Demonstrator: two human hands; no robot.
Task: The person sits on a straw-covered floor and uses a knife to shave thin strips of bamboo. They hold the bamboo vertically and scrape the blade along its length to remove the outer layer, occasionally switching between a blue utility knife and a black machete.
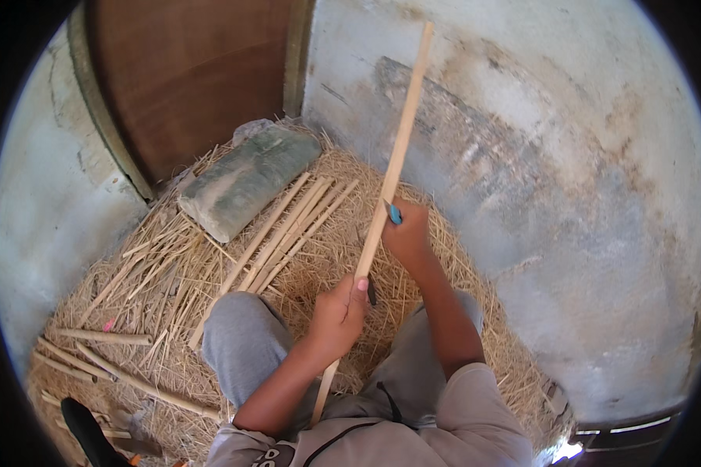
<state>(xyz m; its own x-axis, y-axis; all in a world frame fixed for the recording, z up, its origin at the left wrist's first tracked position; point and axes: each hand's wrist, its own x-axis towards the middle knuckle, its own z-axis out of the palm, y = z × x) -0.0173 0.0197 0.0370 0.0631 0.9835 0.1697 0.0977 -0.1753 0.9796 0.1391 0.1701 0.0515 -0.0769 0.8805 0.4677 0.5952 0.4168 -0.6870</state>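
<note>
A long, pale, flat strip of bamboo or wood [397,156] slants up from my lap toward the wall. My left hand [339,313] is closed round its lower part, thumb lying along the top. Farther up, on the right side of the strip, my right hand [407,233] is closed on a small blue-handled knife [396,214]. Its thin tip points at the strip's edge; whether it touches cannot be made out. A small dark piece [371,293] shows beside my left thumb; its kind is unclear.
Several similar strips [288,226] lie beyond my left knee on wood shavings [311,272]. Behind them rests a grey-green stone slab [249,180]. Round sticks [105,336] lie at left, near a black handle-like object [89,432]. A wall [584,218] bounds the right; a brown door [191,70] stands behind.
</note>
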